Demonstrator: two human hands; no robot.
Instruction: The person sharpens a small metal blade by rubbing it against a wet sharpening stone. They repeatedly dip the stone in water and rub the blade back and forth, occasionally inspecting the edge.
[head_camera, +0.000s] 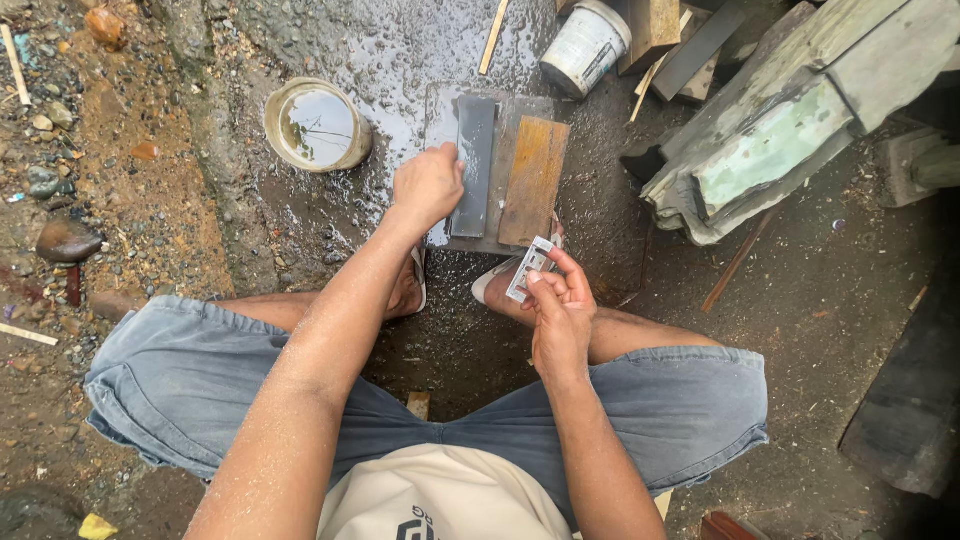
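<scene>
Two hands at work: left hand (428, 185) closed, knuckles touching grey whetstone (474, 165), anything held hidden; right hand (560, 310) pinching small metal blade (529, 268) just below it; best kept flat against wet stone, fingers clear.

Left hand (428, 185) on whetstone (473, 165); right hand (560, 305) pinches blade (529, 268).

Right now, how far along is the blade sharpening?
Set up: the grey sharpening stone and ground around it are wet, and the water tub stands beside. In hand: left hand rests on the stone, right hand holds the small metal blade off it. Honing looks unfinished.
</scene>
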